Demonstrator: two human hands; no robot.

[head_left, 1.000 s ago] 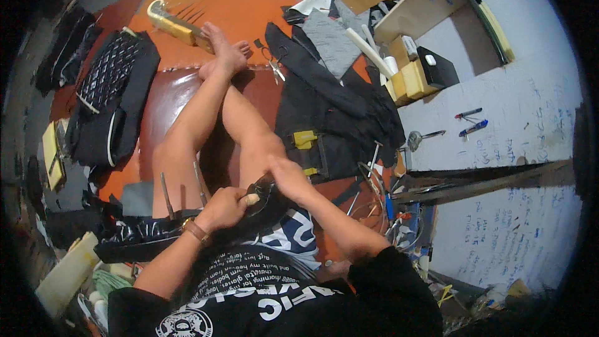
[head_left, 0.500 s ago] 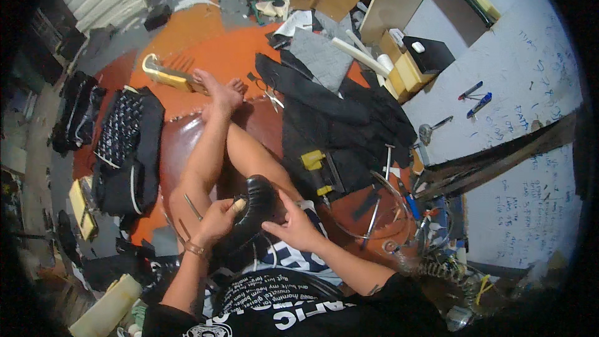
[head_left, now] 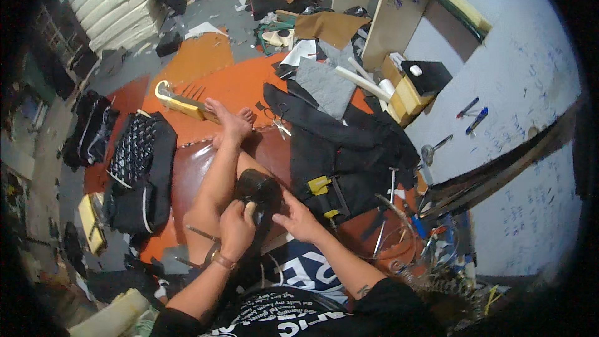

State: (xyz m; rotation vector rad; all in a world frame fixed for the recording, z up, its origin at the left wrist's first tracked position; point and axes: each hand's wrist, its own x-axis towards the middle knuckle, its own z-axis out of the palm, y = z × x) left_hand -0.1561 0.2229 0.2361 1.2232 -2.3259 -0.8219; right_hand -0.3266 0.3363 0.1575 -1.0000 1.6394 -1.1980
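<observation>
I sit on the floor with my bare legs stretched out over a brown leather sheet (head_left: 187,171). A black leather piece (head_left: 257,190) is draped over my knee. My left hand (head_left: 236,228) grips its near edge, fingers closed around it and a small pale object. My right hand (head_left: 298,218) presses on its right side with fingers spread. My feet (head_left: 232,123) rest on the orange mat (head_left: 234,84) beyond.
A pile of black fabric with yellow buckles (head_left: 340,162) lies right of my legs. Scissors (head_left: 277,118) sit near my feet, a yellow tool (head_left: 178,103) to their left. A quilted black bag (head_left: 137,162) lies at left. A white wall (head_left: 518,87) with pens is at right.
The black leather piece has been pulled further up over my knee. Both hands moved up with it, and my view has tilted forward.
</observation>
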